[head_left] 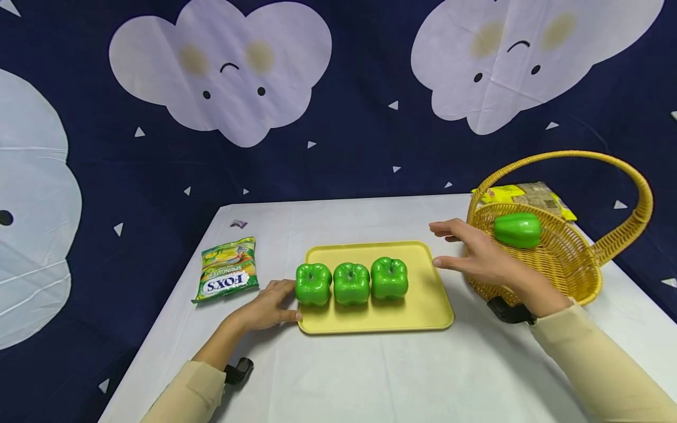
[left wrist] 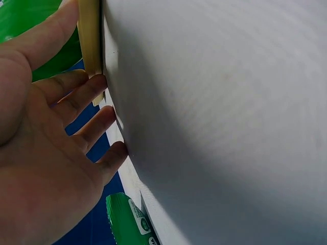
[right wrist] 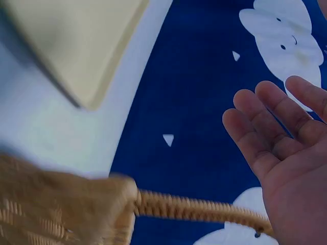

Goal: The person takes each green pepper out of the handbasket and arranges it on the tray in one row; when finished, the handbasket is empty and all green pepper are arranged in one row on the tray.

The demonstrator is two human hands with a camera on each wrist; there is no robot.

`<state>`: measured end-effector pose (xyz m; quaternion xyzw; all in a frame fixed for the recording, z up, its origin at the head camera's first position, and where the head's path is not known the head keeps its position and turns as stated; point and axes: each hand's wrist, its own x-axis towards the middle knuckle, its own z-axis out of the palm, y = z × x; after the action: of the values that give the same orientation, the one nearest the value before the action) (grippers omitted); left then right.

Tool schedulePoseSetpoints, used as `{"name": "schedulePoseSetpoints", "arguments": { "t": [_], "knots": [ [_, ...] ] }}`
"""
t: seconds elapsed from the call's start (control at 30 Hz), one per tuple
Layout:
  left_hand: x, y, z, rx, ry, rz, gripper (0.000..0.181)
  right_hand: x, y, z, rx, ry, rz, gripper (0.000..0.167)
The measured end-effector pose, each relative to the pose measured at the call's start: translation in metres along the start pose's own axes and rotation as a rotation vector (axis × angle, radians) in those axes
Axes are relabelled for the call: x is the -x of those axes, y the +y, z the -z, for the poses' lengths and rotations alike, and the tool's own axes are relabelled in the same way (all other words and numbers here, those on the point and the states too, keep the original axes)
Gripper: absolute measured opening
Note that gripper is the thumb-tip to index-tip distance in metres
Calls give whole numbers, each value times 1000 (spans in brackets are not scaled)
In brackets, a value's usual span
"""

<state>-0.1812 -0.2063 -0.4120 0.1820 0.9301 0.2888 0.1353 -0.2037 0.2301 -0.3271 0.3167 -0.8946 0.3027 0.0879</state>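
Note:
Three green bell peppers stand in a row on a yellow tray: a left one [head_left: 313, 285], a middle one [head_left: 351, 284] and a right one [head_left: 389, 278]. The tray [head_left: 423, 305] has my left hand [head_left: 271, 306] at its left edge, thumb and fingers touching the rim beside the left pepper. In the left wrist view those fingers are relaxed and spread along the rim. My right hand [head_left: 481, 252] hovers between the tray and a wicker basket [head_left: 568, 273], its fingers extended and holding nothing. Inside the basket lies another green bell pepper [head_left: 517, 230] on its side.
A green candy bag [head_left: 227, 269] lies left of the tray, with a small wrapped piece [head_left: 238, 224] behind it. Behind the basket is a yellow and brown packet [head_left: 529, 197]. The basket's tall handle [head_left: 571, 154] arches above it. A dark cloud-patterned cloth [head_left: 365, 117] hangs behind the table.

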Motion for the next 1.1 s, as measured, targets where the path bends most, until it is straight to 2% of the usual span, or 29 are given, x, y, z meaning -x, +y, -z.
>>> {"name": "schedulePoseSetpoints", "arguments": {
  "t": [0.23,0.57,0.9,1.1],
  "knots": [
    [-1,-1,0,-3,1,-10,77,7,0,26,60,29,-87,57],
    [-1,0,0,-5,-1,-8,77,14,13,50,126,86,-84,57],
    [-1,0,1,-6,-5,3,78,20,35,70,132,35,-242,60],
    [-1,0,0,-3,-9,1,78,21,48,76,107,8,-292,67]
  ]
}}
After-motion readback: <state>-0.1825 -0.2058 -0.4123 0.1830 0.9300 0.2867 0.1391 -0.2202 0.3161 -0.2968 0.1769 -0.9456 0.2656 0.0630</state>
